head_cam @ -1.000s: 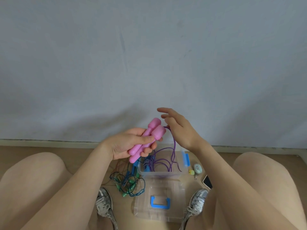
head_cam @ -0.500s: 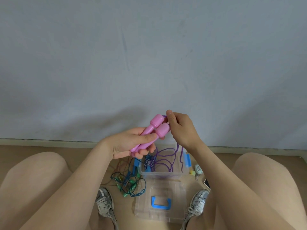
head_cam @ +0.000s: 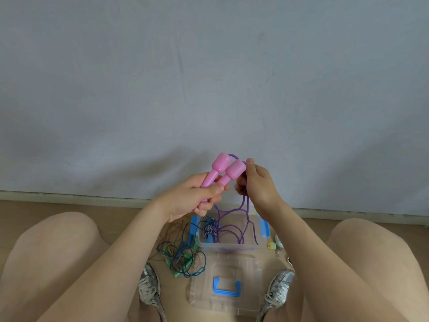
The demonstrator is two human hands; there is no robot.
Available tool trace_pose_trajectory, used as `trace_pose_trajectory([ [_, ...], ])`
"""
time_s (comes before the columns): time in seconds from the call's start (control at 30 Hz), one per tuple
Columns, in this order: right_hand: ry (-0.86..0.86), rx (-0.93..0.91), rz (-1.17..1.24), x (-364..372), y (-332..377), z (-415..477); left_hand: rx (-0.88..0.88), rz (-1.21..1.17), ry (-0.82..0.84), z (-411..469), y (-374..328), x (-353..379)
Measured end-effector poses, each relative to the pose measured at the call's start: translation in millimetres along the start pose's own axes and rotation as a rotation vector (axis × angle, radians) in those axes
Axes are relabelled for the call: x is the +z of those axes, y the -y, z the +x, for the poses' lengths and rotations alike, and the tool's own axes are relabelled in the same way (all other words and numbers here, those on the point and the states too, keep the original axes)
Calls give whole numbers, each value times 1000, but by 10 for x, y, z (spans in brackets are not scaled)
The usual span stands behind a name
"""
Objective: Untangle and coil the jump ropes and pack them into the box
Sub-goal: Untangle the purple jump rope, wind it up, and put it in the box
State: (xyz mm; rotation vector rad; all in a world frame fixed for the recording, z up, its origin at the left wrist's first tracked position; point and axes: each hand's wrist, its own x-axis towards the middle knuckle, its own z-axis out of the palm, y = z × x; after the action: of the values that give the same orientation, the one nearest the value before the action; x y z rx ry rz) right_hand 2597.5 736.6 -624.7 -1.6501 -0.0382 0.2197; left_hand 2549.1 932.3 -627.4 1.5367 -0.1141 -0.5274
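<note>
My left hand [head_cam: 197, 197] grips the two pink handles [head_cam: 222, 170] of a jump rope side by side, tops pointing up. My right hand [head_cam: 257, 184] is closed on the purple cord [head_cam: 246, 203] just beside the handle tops. The cord's loops hang down into the clear box [head_cam: 228, 246] with blue latches on the floor. A blue-and-white braided rope [head_cam: 211, 230] lies inside the box. A tangle of green and teal ropes [head_cam: 183, 259] lies on the floor left of the box.
The clear lid with a blue handle [head_cam: 226, 288] lies on the floor between my shoes [head_cam: 148, 289]. Small items, a yellow tag and a pale round thing [head_cam: 276, 244], sit right of the box. My knees flank the scene; a grey wall rises behind.
My right hand went from open fingers to closed on the purple cord at the handle tops. The left hand tilted the pink handles more upright.
</note>
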Motion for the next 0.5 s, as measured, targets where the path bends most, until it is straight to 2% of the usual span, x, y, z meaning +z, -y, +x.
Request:
trace_pose_trajectory([
  [0.17,-34,3,-301,54,-169,42,38,189,-193,61,73,76],
  [0.27,88,-64,-798,111,-203,-2,110,535,-362,111,103,92],
  [0.37,305,-229,-1408,246,-191,-158,137,882,-396,132,159,75],
  [0.43,423,-295,-1524,254,-195,-226,104,1046,-364,134,234,63],
  [0.5,496,-268,-1474,212,-212,-251,58,1192,-346,118,306,65],
])
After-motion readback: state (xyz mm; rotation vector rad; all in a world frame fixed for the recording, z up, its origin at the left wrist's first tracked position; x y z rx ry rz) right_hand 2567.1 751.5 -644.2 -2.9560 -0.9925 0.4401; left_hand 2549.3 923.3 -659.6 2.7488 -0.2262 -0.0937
